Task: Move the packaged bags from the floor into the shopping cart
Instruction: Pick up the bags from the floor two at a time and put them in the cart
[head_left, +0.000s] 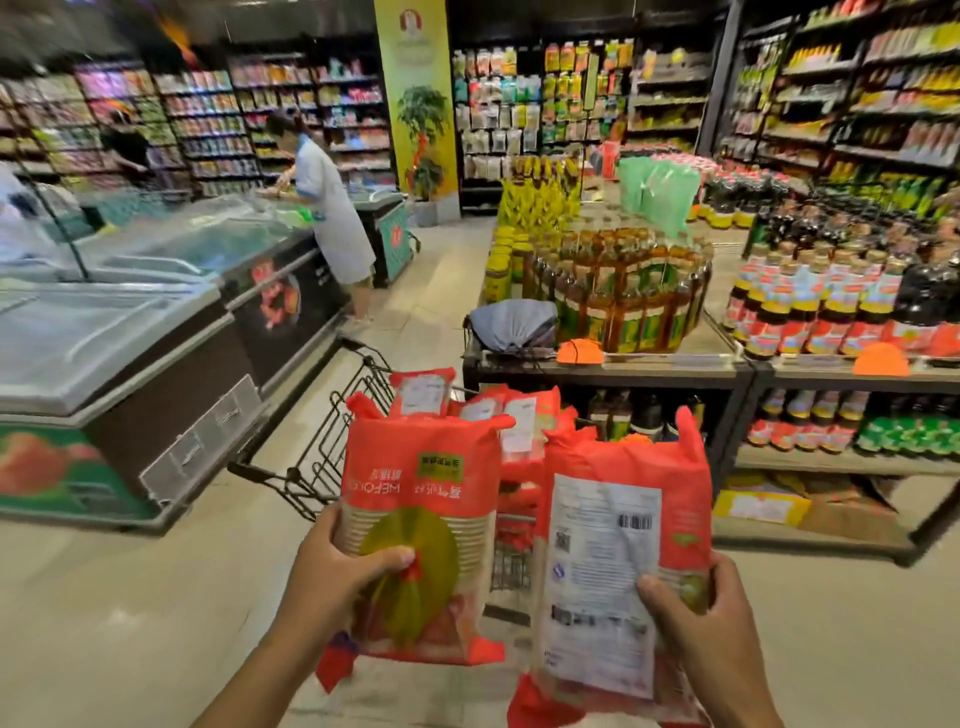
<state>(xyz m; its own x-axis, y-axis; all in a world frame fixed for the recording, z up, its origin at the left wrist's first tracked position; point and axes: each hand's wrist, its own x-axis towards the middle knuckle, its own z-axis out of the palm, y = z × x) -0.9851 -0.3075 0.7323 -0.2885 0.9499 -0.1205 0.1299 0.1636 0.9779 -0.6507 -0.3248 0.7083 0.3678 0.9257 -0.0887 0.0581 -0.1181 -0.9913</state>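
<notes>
Just short of the shopping cart, fingers of my left hand curl round one red packaged bag; right hand grips a second bag, label facing me. Cart already holds stacked bags. Risk, judged: added bags slide off the stack if released high.

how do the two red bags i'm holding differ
Red plastic bag with green disc, in the left hand, shows its printed front; red plastic bag with white label, in the right hand, shows its back. The first carries a large graphic, the second a barcode. Both are red, gripped one-handed.
</notes>
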